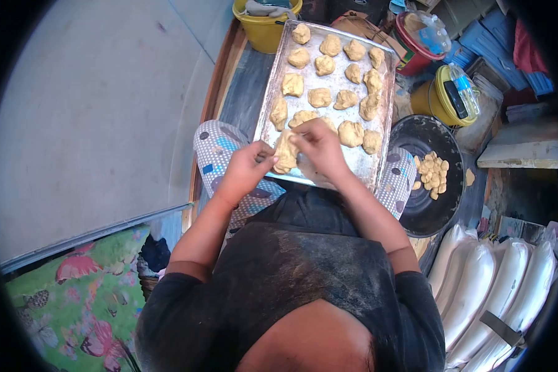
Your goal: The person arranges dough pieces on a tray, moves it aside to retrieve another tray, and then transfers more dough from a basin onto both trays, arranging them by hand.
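Observation:
Between my two hands is a piece of yellowish dough (286, 152), low over the near left part of a metal tray (328, 173). The fingertips of my left hand (252, 163) pinch its left edge. My right hand (319, 147) grips its upper right side with thumb and fingers. Several dough lumps (320, 97) sit in rough rows on the tray, which rests between my knees. Some lumps behind my right hand are partly hidden.
At the right is a black basin (437, 214) with small dough pieces (433, 172). Beyond it stand a yellow bucket (429, 102) and a red bucket (405, 46). Another yellow bucket (260, 31) is behind the tray. Filled plastic bags (477, 291) lie at the lower right.

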